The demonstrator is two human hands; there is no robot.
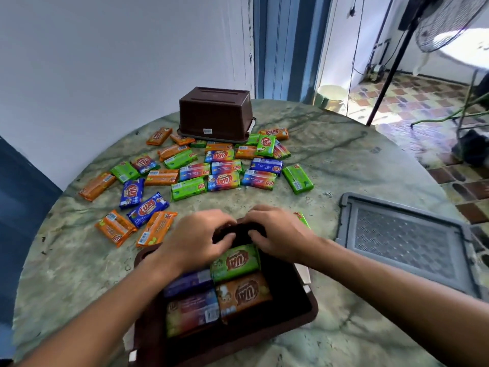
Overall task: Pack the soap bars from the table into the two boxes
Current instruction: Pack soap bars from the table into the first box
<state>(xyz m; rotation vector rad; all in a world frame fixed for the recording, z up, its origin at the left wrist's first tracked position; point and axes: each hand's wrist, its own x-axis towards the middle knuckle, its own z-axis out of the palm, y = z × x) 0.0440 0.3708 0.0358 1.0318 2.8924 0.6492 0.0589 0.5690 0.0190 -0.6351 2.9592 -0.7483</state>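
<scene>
Low in the frame the open box (304,311) holds four bars; the left hand (197,241) and right hand (277,234) curl over its far end, apparently seating the green bar (234,260); press it flat; loose soap bars (223,181) wait mid-frame, the second box (214,112) upturned beyond.

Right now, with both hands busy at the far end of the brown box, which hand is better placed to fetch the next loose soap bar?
Probably the left hand: the orange wrapped soap bars lie just beside it. The right hand has one half-hidden green wrapped bar beside it.
</scene>
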